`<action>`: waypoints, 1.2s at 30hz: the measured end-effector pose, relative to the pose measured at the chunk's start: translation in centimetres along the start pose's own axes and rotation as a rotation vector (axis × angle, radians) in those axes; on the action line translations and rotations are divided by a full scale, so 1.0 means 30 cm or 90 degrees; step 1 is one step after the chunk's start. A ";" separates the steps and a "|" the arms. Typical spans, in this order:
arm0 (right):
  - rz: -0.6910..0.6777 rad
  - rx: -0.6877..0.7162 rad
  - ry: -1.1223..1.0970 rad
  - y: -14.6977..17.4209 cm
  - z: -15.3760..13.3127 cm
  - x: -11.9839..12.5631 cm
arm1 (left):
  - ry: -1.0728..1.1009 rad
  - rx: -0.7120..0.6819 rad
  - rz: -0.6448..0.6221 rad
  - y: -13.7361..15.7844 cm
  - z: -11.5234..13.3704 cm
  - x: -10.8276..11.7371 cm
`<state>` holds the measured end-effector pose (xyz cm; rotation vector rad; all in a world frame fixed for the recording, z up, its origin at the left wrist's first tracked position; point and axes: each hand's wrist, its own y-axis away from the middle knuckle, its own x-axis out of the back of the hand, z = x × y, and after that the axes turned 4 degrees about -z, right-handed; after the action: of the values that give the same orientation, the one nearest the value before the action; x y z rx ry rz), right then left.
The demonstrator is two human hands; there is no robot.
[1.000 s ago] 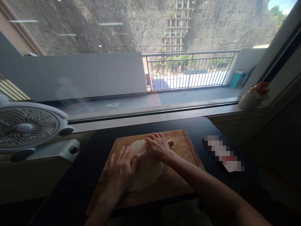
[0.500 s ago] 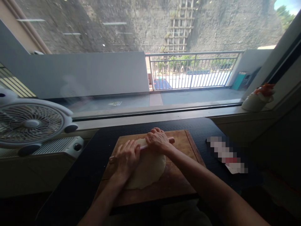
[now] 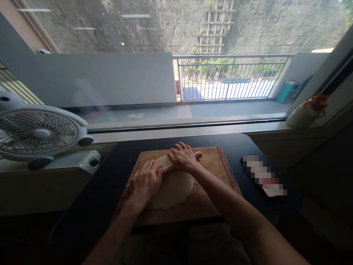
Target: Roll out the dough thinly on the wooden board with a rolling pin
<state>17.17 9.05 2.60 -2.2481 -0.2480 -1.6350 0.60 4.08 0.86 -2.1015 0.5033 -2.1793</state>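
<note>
A rolling pin (image 3: 168, 168) lies slantwise across a flat, pale sheet of dough (image 3: 175, 191) on a wooden board (image 3: 211, 165). My left hand (image 3: 146, 179) rests palm down over the pin's left part, its fingers stretched forward and hiding that end. Over the right part lies my right hand (image 3: 183, 157), palm down too, with fingers extended and slightly spread. The pin's right handle (image 3: 198, 155) sticks out beyond it. Between the two hands a whitish stretch of the roller shows. Neither hand's fingers wrap round the pin.
The board sits on a dark table (image 3: 234, 145). A partly blurred flat item (image 3: 271, 189) lies at the table's right. To the left, a white fan (image 3: 41, 133) stands by a heater (image 3: 74, 162). A white pot (image 3: 299, 117) is on the windowsill (image 3: 154, 135).
The right hand's fingers have straightened from a more curled pose over the rolling pin. Both hands stay on the pin. The view has tilted, so the surroundings sit slightly higher.
</note>
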 end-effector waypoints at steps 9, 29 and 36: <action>-0.011 0.162 -0.028 0.300 0.074 0.011 | -0.012 -0.188 0.100 0.306 0.055 0.015; 0.038 0.050 -0.007 0.199 0.030 -0.002 | -0.050 -0.144 0.044 0.264 0.030 0.014; 0.053 0.075 -0.016 0.318 0.074 0.004 | -0.020 -0.238 0.115 0.371 0.048 0.000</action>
<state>22.42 1.05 0.43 -2.1623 -0.2478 -1.5115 0.08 -6.69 -2.26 -2.1479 1.1270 -2.0766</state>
